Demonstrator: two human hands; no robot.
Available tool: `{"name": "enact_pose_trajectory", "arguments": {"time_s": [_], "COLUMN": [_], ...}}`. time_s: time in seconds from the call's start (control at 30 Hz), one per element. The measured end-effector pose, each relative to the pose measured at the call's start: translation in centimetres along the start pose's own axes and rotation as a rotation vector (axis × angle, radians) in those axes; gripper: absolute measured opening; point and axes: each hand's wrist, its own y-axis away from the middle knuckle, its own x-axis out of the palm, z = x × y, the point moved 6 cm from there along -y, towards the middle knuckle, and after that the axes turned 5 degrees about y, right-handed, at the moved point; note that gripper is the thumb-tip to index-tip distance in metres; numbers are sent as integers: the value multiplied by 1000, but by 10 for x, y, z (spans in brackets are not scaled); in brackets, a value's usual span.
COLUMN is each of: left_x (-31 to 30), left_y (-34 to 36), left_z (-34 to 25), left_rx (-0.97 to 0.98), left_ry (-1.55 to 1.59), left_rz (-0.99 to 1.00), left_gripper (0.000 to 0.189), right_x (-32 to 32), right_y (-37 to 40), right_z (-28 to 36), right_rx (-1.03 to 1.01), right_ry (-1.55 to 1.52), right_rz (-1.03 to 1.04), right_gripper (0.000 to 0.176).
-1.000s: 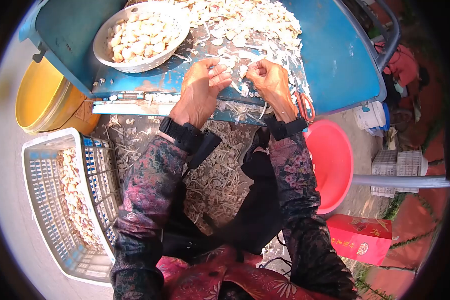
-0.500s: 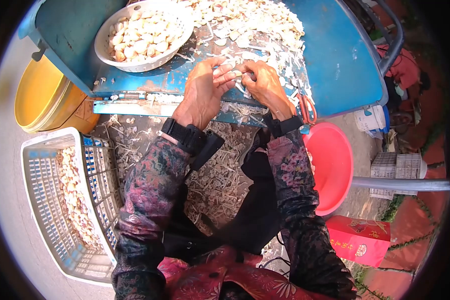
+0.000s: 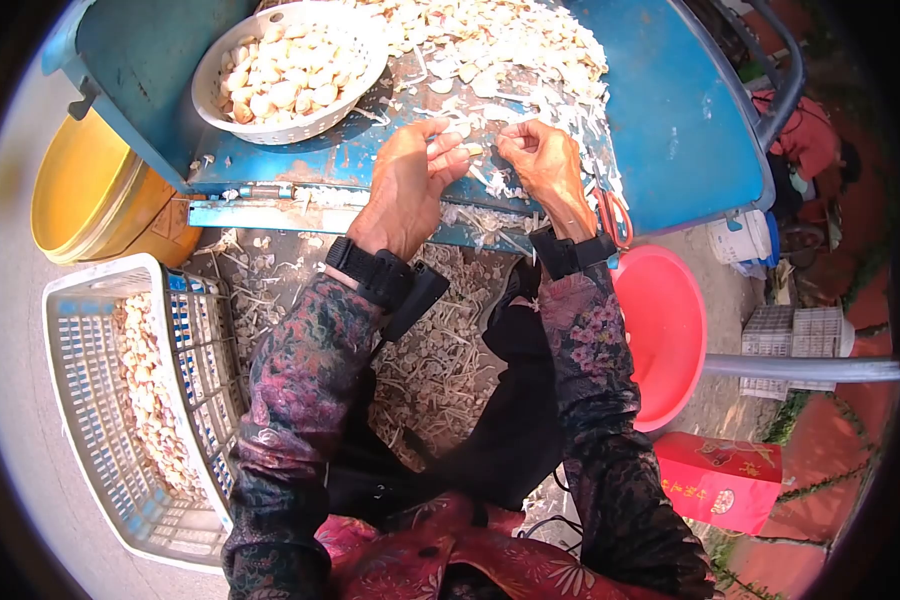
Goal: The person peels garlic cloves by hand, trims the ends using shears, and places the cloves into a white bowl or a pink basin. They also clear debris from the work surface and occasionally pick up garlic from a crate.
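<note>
My left hand (image 3: 406,190) is over the front of the blue work surface (image 3: 670,130), its fingers curled round a pale garlic clove (image 3: 473,150) at the tips. A short gap to the right, my right hand (image 3: 548,170) is closed in a pinch; whatever is between its fingertips is too small to make out. Beyond both hands spreads a heap of garlic cloves, skins and stalk bits (image 3: 530,50). A white perforated bowl (image 3: 315,125) full of garlic cloves (image 3: 285,75) stands at the back left. Orange-handled scissors (image 3: 620,220) lie just right of my right hand.
At left are a yellow bucket (image 3: 60,200) and a white plastic crate (image 3: 150,270) with garlic inside. A red basin (image 3: 675,340) and a red box (image 3: 720,485) stand at right. Garlic scraps (image 3: 430,370) litter the ground between my legs.
My right hand has drawn away to the right from my left hand, opening a gap between their fingertips. My left hand has barely moved.
</note>
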Motion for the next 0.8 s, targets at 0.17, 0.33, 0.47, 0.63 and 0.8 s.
{"name": "enact_pose_trajectory", "arguments": {"time_s": [0.17, 0.33, 0.47, 0.63, 0.8], "left_x": [5, -6, -7, -7, -1], "left_y": [2, 0, 3, -8, 1], "left_z": [1, -9, -13, -3, -5], "left_rx": [-25, 37, 74, 21, 11], "left_ry": [46, 37, 71, 129, 137], "left_rz": [35, -15, -93, 17, -17], "left_gripper": [27, 27, 25, 24, 24], "right_x": [8, 30, 22, 11, 35], "right_y": [1, 5, 4, -2, -23], "right_z": [36, 29, 26, 38, 30], "right_rx": [-31, -332, -221, 12, -247], "right_ry": [-422, 117, 90, -350, 51], "right_rz": [219, 122, 84, 230, 1], "right_gripper": [25, 20, 19, 20, 21]}}
